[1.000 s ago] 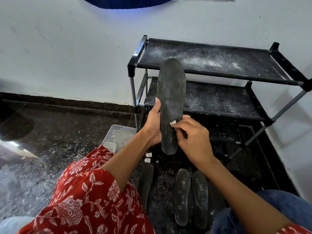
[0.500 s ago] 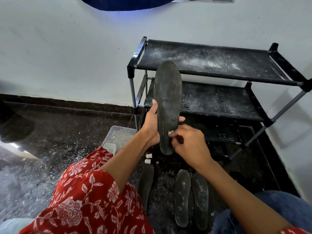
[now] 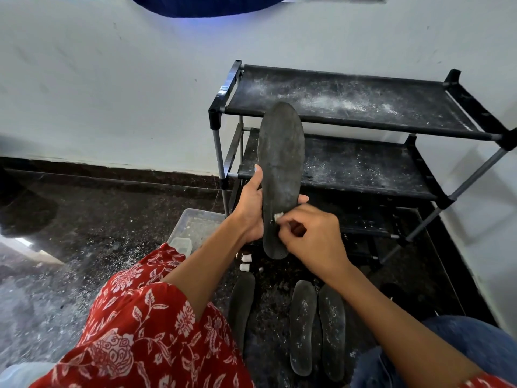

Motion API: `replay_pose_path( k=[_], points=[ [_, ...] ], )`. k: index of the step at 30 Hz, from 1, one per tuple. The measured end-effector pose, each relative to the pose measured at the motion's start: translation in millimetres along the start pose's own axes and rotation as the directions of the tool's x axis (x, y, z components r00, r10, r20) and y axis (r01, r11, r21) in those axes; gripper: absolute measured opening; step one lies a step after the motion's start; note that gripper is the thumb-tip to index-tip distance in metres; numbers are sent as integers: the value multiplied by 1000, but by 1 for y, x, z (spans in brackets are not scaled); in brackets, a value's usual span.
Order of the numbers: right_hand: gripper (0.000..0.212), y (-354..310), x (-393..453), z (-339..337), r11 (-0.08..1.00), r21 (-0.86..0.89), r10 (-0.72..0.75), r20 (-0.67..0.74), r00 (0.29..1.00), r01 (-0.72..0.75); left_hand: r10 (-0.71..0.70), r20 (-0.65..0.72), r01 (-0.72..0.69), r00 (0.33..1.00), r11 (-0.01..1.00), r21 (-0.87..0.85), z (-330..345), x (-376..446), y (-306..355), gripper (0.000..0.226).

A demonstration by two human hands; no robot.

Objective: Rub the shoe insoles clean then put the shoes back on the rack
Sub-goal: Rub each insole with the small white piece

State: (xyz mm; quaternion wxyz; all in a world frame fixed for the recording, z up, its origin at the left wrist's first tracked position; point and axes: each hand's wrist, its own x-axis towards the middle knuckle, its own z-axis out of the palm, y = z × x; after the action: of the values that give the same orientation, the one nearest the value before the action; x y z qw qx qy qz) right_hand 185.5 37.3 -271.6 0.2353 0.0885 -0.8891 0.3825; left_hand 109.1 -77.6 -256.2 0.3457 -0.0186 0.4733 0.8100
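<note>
Insole [image 3: 281, 175] stands upright in the left hand [image 3: 250, 211], thumb on one edge, fingertips curled round the other. Right hand [image 3: 314, 238] pinches a white scrap [image 3: 277, 217] against its lower part. Rack [image 3: 363, 130] stands behind both hands; three insoles [image 3: 302, 326] lie on the floor below them.

Nothing here carries writing I can read. No label, brand, number or sign shows on anything.
</note>
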Motion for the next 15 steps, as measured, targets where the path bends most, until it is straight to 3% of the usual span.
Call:
replay_pose_path(
  k=[3,12,15],
  points=[
    [16,-1,8,-3,997,41,-52,-141,989,59,-22,-2,22,1000,998,50,3,-1,-2,76],
    [18,3,-3,6,991,-70,-108,55,993,112,-57,-2,57,998,997,49,4,1,-7,84],
    [18,-1,-2,6,993,-49,-108,28,994,109,-43,22,42,999,998,43,3,1,-5,84]
  ],
)
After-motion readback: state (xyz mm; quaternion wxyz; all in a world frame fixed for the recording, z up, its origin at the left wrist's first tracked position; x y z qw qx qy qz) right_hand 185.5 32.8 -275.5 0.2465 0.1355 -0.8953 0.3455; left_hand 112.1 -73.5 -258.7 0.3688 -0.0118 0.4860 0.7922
